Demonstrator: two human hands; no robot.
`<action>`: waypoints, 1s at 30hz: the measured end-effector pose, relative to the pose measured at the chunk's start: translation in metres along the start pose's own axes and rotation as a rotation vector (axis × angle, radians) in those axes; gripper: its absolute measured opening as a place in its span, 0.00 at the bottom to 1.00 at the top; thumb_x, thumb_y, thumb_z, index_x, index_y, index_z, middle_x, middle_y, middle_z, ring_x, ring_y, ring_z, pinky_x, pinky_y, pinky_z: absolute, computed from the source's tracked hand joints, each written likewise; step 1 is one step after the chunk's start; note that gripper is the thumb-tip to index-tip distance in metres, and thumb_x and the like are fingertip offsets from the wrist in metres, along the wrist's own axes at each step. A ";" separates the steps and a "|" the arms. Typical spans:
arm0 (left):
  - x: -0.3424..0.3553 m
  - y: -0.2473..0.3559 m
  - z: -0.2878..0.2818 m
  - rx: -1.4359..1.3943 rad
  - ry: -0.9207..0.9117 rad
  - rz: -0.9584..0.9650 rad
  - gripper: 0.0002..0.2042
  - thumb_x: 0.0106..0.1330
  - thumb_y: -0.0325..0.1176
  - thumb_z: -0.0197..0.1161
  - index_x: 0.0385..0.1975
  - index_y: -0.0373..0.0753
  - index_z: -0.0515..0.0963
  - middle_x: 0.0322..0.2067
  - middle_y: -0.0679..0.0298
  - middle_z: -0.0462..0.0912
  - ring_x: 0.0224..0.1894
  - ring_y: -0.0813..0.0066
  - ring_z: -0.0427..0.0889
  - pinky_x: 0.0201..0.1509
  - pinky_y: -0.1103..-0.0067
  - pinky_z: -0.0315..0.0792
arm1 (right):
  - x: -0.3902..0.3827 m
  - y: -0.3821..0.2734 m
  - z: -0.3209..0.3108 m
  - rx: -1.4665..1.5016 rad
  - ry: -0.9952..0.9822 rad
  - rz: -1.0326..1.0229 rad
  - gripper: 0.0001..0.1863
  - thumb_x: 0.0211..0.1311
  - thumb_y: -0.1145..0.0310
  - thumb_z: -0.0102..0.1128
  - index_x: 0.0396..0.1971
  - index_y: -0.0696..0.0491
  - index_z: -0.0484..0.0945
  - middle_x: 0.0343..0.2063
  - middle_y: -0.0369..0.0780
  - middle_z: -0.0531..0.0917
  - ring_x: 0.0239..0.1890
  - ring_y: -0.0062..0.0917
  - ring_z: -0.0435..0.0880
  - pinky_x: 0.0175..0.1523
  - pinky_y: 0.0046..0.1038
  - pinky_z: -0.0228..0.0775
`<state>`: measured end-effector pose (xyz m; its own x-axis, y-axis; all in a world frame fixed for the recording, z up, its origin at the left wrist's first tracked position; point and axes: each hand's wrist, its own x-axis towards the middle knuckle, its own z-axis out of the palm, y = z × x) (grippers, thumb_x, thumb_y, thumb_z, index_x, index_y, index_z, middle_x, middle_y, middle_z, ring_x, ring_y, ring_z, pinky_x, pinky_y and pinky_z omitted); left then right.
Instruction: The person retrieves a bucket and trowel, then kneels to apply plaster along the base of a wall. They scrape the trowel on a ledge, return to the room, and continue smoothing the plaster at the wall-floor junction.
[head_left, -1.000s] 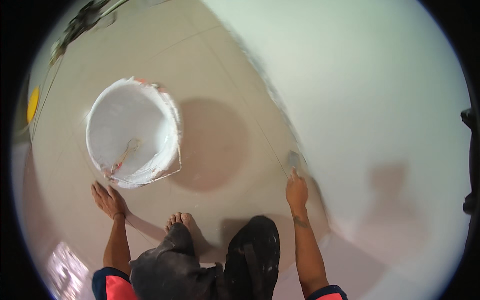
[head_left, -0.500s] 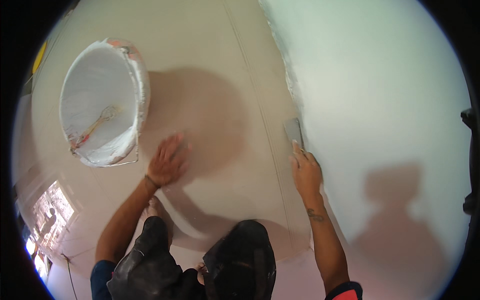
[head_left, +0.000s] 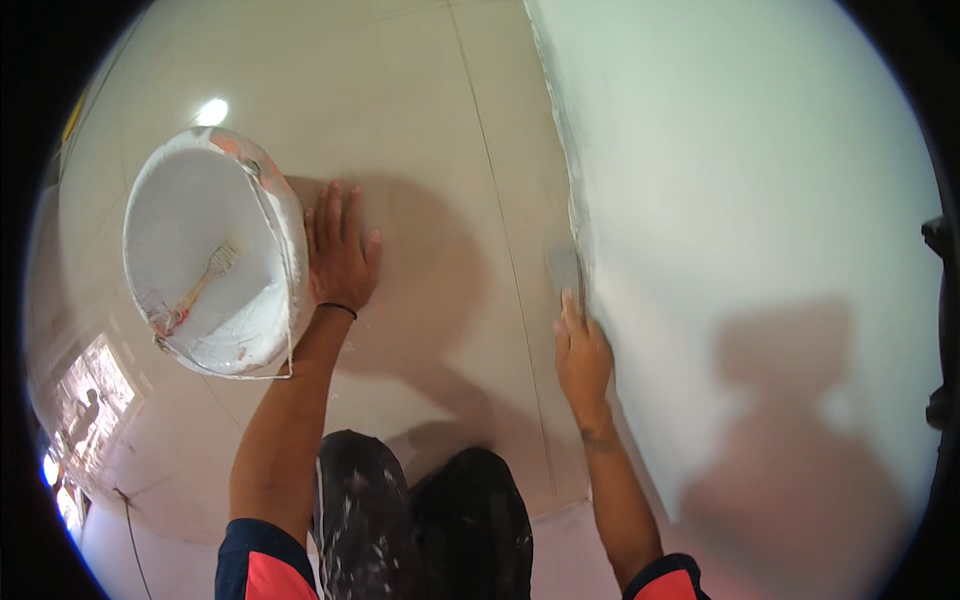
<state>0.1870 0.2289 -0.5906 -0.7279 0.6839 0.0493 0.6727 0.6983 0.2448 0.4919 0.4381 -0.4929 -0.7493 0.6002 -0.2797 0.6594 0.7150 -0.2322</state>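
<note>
My right hand grips a putty knife, index finger stretched along it toward the wide grey blade. The blade is at the foot of the pale wall, where it meets the floor. My left hand, fingers extended and holding nothing, is right beside a white paint bucket; whether it touches the bucket's side, I cannot tell. White paint coats the bucket's inside and rim. Within it rests a paintbrush with pale bristles and a red-smeared handle. A wire handle hangs at the bucket's near edge.
Beige floor tiles with thin dark joints run along the wall. My paint-spotted knees are at the bottom. A thin cable lies at lower left, near a bright window reflection. My shadow falls on the wall.
My left hand has gone forward to the bucket's right side, its fingers straightening. The bucket sits lower in the picture. My right hand, with the putty knife, shows slightly farther left.
</note>
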 end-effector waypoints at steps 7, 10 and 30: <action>-0.001 -0.002 -0.008 -0.062 -0.063 -0.015 0.33 0.72 0.43 0.52 0.75 0.41 0.57 0.77 0.52 0.52 0.78 0.50 0.52 0.80 0.53 0.45 | -0.005 0.004 0.005 0.008 -0.006 -0.044 0.28 0.71 0.67 0.60 0.70 0.48 0.70 0.36 0.47 0.82 0.36 0.42 0.85 0.39 0.39 0.81; -0.001 -0.001 -0.010 -0.077 -0.090 -0.026 0.33 0.71 0.43 0.53 0.75 0.40 0.57 0.76 0.52 0.53 0.78 0.50 0.52 0.80 0.52 0.46 | 0.011 0.009 0.019 0.055 -0.017 0.038 0.29 0.70 0.68 0.60 0.70 0.50 0.69 0.38 0.48 0.83 0.38 0.43 0.84 0.42 0.37 0.79; -0.002 0.000 -0.007 -0.129 -0.035 -0.040 0.33 0.70 0.43 0.55 0.74 0.41 0.59 0.76 0.53 0.55 0.78 0.51 0.53 0.80 0.53 0.45 | 0.021 -0.020 -0.007 -0.094 -0.134 0.089 0.29 0.74 0.63 0.58 0.72 0.49 0.66 0.39 0.52 0.84 0.38 0.47 0.86 0.41 0.40 0.81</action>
<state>0.1875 0.2259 -0.5835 -0.7475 0.6643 0.0039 0.6185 0.6938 0.3689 0.4625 0.4385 -0.4870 -0.6696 0.6139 -0.4180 0.7094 0.6954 -0.1151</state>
